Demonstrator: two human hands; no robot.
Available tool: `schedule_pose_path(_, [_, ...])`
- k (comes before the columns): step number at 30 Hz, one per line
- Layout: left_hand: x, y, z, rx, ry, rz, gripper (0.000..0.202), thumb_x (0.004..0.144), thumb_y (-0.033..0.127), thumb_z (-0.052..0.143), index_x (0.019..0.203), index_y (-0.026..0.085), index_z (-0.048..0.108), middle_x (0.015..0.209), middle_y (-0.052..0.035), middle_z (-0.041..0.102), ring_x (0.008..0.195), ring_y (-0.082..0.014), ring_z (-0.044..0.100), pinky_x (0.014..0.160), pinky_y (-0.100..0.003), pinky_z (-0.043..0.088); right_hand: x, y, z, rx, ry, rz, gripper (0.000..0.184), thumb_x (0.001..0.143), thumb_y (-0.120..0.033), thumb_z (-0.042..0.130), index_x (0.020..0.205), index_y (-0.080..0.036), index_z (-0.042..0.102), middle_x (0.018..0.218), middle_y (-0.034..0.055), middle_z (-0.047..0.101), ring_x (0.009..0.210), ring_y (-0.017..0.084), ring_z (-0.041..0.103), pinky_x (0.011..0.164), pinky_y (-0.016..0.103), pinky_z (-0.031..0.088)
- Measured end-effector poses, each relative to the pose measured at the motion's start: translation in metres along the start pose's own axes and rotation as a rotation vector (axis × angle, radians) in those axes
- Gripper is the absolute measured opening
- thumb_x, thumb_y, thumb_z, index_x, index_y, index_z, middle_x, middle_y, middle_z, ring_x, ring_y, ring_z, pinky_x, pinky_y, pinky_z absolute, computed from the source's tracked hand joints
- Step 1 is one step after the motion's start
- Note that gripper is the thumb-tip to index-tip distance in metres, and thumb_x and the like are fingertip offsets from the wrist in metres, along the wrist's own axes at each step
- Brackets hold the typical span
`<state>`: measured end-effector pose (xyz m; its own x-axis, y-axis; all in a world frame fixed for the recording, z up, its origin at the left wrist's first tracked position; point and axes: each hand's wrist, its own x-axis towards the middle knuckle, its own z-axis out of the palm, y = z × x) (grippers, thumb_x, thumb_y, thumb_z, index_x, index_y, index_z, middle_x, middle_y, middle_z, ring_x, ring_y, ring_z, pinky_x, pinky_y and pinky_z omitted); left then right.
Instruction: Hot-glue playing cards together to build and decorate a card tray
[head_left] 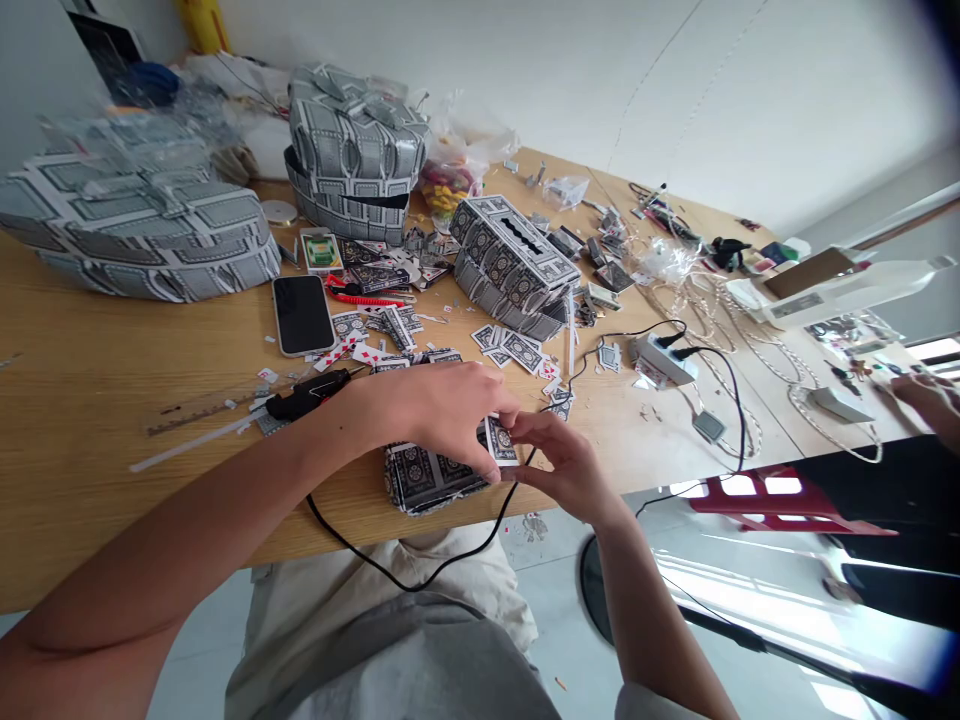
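Observation:
A box covered in black-and-white patterned playing cards (424, 478) lies near the table's front edge. My left hand (450, 408) arches over it, thumb and fingers closed about a playing card (501, 443) at the box's right end. From the right, my right hand (559, 455) pinches the same card by its outer edge. My left palm and wrist hide part of the box top. Just left of the box lies a black glue gun (307, 397), partly behind my left forearm.
A phone (303, 314), a clear ruler (202, 410), loose cards (521, 350) and a card-covered tissue box (517, 255) lie beyond. Larger card-built pieces (150, 235) stand at the back left. A black cable loops past the front edge from a power strip (664, 358). Another person's hand (926, 395) shows right.

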<state>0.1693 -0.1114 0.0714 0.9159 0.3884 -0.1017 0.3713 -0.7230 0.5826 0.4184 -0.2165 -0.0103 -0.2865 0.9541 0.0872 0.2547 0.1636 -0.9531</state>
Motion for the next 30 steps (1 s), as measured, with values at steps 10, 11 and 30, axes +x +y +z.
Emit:
schedule_pose_path(10, [0.001,0.0,-0.001,-0.006,-0.011,-0.006,0.054,0.079,0.054,0.09,0.122,0.023,0.076,0.122,-0.0076,0.072,0.106,-0.0259,0.069,0.09,-0.035,0.045,0.002,0.006,-0.002,0.053,-0.05,-0.003,0.046,0.082,-0.016,0.092,0.118,-0.033,0.069,0.135,0.0022,0.075,0.119,0.019,0.074,0.106,0.036,0.063])
schedule_pose_path(11, [0.001,0.0,0.0,-0.003,-0.007,-0.001,0.054,0.08,0.053,0.09,0.122,0.023,0.076,0.121,-0.0074,0.072,0.106,-0.0259,0.069,0.091,-0.035,0.045,0.002,0.005,-0.002,0.055,-0.05,-0.002,0.045,0.082,-0.016,0.092,0.117,-0.033,0.069,0.135,0.0024,0.074,0.118,0.019,0.074,0.105,0.036,0.064])
schedule_pose_path(30, [0.005,0.001,0.001,-0.029,0.049,-0.014,0.032,0.106,0.041,0.053,0.101,0.022,0.078,0.1,-0.0085,0.079,0.092,-0.0232,0.07,0.077,-0.035,0.042,0.008,-0.021,0.007,0.161,0.062,0.254,0.026,0.091,-0.048,0.084,0.094,-0.023,0.077,0.111,0.0091,0.077,0.099,0.023,0.07,0.086,0.035,0.058])
